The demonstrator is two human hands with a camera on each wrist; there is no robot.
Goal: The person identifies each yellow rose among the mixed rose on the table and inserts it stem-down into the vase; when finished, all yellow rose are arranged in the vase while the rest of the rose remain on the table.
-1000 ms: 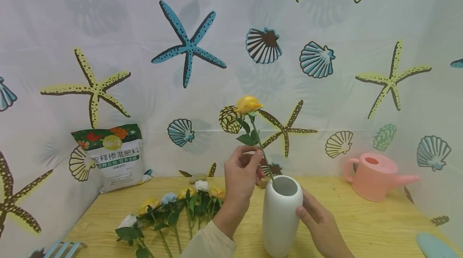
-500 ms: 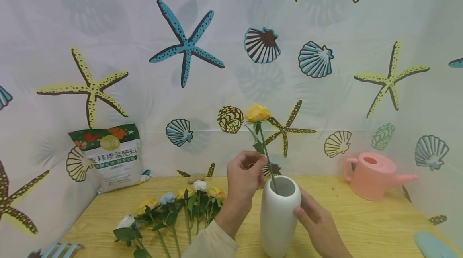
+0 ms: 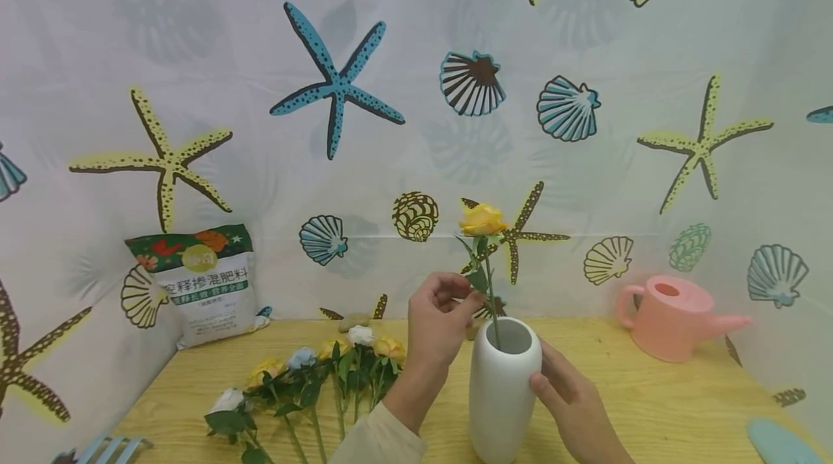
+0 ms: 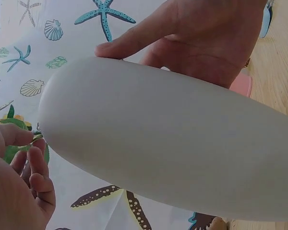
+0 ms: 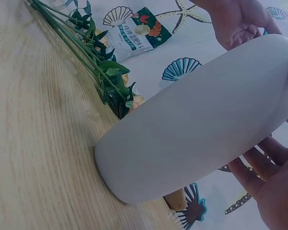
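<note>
A yellow rose (image 3: pixel 481 220) stands nearly upright with its green stem going down into the mouth of a tall white vase (image 3: pixel 504 392) on the wooden table (image 3: pixel 651 406). My left hand (image 3: pixel 471 295) pinches the stem just above the rim, at the leaves. Round the vase's right side my right hand (image 3: pixel 553 377) grips, thumb on the front. In the left wrist view the vase (image 4: pixel 168 139) fills the frame, with my left hand (image 4: pixel 19 191) at its mouth. The right wrist view shows the vase (image 5: pixel 197 124) held by my right hand (image 5: pixel 273 191).
Several loose roses (image 3: pixel 312 377) lie on the table left of the vase. A fertiliser bag (image 3: pixel 198 280) leans at the back left, and a pink watering can (image 3: pixel 673 316) stands at the back right. A pale blue object (image 3: pixel 777 442) lies at the front right corner.
The rose has sunk lower and shifted right as its stem slid deeper into the vase. My left hand came down with it. My right hand stayed on the vase.
</note>
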